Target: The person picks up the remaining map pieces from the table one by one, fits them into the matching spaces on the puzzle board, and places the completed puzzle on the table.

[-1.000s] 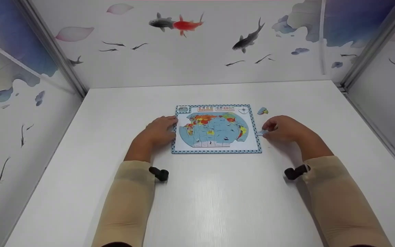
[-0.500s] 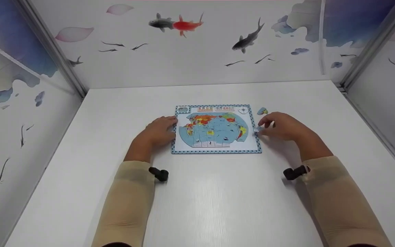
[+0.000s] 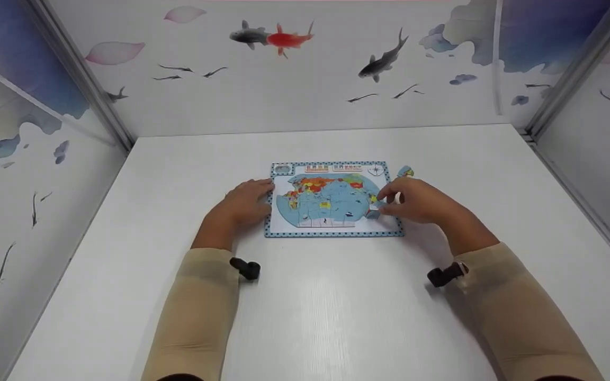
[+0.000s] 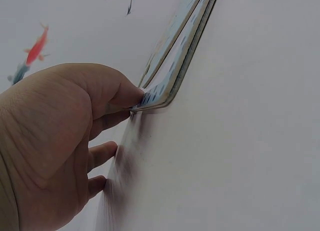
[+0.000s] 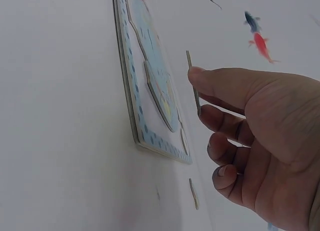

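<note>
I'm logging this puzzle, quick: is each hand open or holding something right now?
Left hand: open, touching the edge of the world map puzzle board.
Right hand: closed, pinching a puzzle piece over the board.

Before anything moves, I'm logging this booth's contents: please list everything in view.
Puzzle board: one, world map in mixed colours, blue dotted border, mid-table.
Loose piece: one, mainly blue and yellow, right of the board.
Held piece: one, colour unclear, over the board's right side.
Table: one, white, beneath.
Walls: three, white, printed, back and sides.
Metal posts: two, grey, back corners.
Wrist cameras: two, black, at the cuffs.
Dark shapes: two, black, bottom edge, unclear.
Sleeves: two, beige, on the forearms.
Left hand: one, touching the board's left edge.
Right hand: one, pinching the held piece.
</note>
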Action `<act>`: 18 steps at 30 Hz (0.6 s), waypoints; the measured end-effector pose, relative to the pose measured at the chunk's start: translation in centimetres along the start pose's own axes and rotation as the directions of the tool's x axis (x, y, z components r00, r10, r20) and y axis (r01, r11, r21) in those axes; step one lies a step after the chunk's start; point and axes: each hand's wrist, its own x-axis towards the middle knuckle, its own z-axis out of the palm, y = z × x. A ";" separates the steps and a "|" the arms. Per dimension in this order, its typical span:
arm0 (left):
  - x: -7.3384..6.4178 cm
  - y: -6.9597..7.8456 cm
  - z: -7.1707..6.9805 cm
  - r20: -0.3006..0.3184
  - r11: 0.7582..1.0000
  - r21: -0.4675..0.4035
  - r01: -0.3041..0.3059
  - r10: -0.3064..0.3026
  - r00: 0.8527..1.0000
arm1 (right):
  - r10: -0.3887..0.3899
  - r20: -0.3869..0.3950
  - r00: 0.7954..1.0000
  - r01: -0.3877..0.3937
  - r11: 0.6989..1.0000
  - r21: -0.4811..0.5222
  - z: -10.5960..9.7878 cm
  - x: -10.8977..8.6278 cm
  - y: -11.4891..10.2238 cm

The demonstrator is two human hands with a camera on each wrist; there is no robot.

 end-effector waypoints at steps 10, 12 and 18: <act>0.3 -0.2 0.2 -0.005 1.000 0.017 -0.006 0.006 1.000 | -0.039 0.015 0.999 0.039 0.999 -0.010 1.5 -0.3 -1.7; 0.4 -0.2 0.2 -0.003 1.000 0.014 -0.003 0.003 1.000 | -0.048 0.019 0.999 0.048 0.999 -0.018 1.8 -0.2 -1.8; 0.4 -0.2 0.2 0.000 1.000 0.013 -0.001 0.001 1.000 | -0.062 0.025 0.998 0.063 0.998 -0.030 2.4 0.0 -1.9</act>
